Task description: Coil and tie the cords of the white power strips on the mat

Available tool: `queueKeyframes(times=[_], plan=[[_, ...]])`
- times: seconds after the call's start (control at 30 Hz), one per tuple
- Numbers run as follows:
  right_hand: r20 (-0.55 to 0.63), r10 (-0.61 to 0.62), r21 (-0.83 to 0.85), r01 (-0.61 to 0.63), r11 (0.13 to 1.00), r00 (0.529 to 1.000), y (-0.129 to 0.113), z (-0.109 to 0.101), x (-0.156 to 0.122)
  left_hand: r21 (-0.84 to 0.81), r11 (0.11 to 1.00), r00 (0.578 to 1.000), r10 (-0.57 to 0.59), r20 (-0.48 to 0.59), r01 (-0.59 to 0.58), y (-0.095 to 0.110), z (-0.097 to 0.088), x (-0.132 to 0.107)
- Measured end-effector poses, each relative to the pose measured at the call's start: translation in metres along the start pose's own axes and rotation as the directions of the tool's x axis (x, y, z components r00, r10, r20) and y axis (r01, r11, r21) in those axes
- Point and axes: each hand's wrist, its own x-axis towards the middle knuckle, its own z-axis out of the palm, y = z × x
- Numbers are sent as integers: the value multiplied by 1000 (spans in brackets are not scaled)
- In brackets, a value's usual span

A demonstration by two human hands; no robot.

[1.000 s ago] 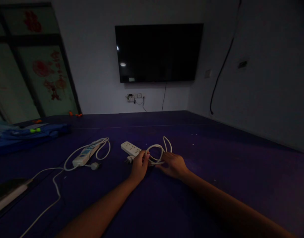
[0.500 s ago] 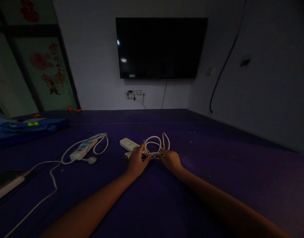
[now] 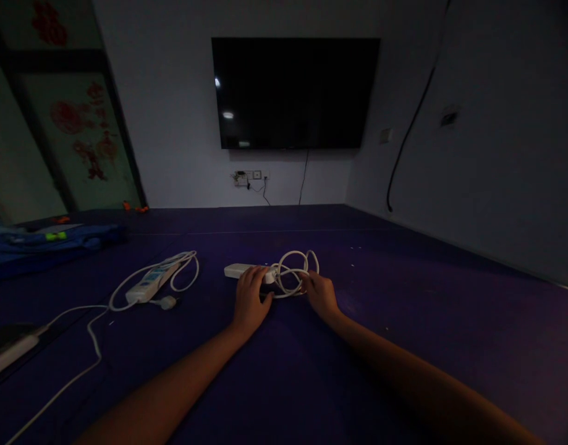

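A white power strip (image 3: 235, 270) lies on the purple surface in front of me, its middle covered by fingers. My left hand (image 3: 250, 303) is closed over the strip, fingers across its top and thumb out to the right. The strip's white cord (image 3: 293, 253) forms several loose loops at its right end. My right hand (image 3: 321, 296) pinches the cord at the right side of these loops, its fingertips partly hidden. The strip's socket face does not show.
Left of my hands lies another white power strip (image 3: 151, 283) with its cord looped and a plug (image 3: 167, 302) beside it. A third white strip (image 3: 12, 355) is at the left edge. Blue cloth (image 3: 84, 236) lies farther back. A television (image 3: 295, 93) hangs on the wall.
The power strip has turned so that its socket face no longer shows and it lies more sideways. My hands have moved slightly apart, and the cord loops have spread and changed shape.
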Motion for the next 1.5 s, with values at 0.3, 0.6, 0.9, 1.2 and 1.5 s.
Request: queueKeyframes(times=[0.3, 0.6, 0.9, 1.2, 1.5], plan=[[107, -19, -146, 34, 989, 994, -6, -1, -1, 12, 1000, 1000, -21, -19, 21, -2, 3, -1], [177, -65, -248, 108, 963, 982, -11, 0, -2, 38, 996, 994, 79, 81, -82, 1, 0, -3], [223, -108, -229, 160, 960, 969, -12, -2, -2, -2, 998, 994, 68, 80, -68, -1, 2, 0], [312, -61, -231, 138, 963, 948, -11, -4, 0, 88, 995, 999, -42, -8, 43, 4, -5, -1], [290, 9, -294, 80, 952, 957, -7, -2, 1, 60, 992, 993, -113, -24, 114, 5, -6, 1]])
